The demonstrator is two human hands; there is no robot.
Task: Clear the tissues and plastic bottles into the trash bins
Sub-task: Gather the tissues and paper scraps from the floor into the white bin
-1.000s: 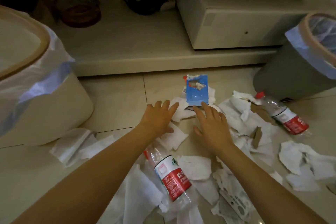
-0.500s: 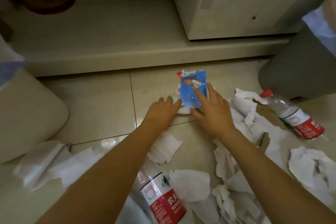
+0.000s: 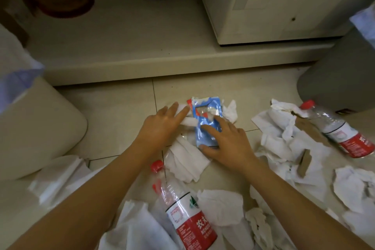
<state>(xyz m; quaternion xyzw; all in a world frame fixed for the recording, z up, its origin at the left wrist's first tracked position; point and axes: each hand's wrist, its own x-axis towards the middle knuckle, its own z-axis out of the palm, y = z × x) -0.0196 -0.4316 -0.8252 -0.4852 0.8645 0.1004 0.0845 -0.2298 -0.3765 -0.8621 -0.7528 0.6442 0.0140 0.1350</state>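
The blue tissue packet (image 3: pixel 207 124) was sitting on the floor (image 3: pixel 113 111) pretty much dead centre, torn open with a bit of white tissue showing through the hole, and I'll use it as the landmark for everything else. The right hand (image 3: pixel 229 144) was on it, fingers (image 3: pixel 209 128) spread across the top and thumb tucked against its near edge, so gripping it loosely, though I couldn't tell if it was actually off the floor. Just left of the packet the left hand (image 3: pixel 162 126) lay flat with fingers straight and together, pressing on a rolled white tissue (image 3: pixel 189 122) that touched the packet's left side. More crumpled tissue (image 3: pixel 230 110) poked out behind the packet on the right, and a folded wad (image 3: pixel 187 162) lay right in front of it under both wrists. Nearer the camera from the packet was a clear plastic bottle (image 3: pixel 182 207) with a red cap and red label, lying among loose tissues (image 3: pixel 221 207). Well off to the right of the packet was a second bottle (image 3: pixel 336 130), same red cap, resting on a heap of tissues and brown cardboard scraps (image 3: pixel 312 130). Far left of the packet stood a cream bin (image 3: pixel 38 126) with a bag liner, far right a grey bin (image 3: pixel 334 85). Behind the packet ran a low step (image 3: pixel 162 67) with a white appliance (image 3: pixel 284 4) on it.
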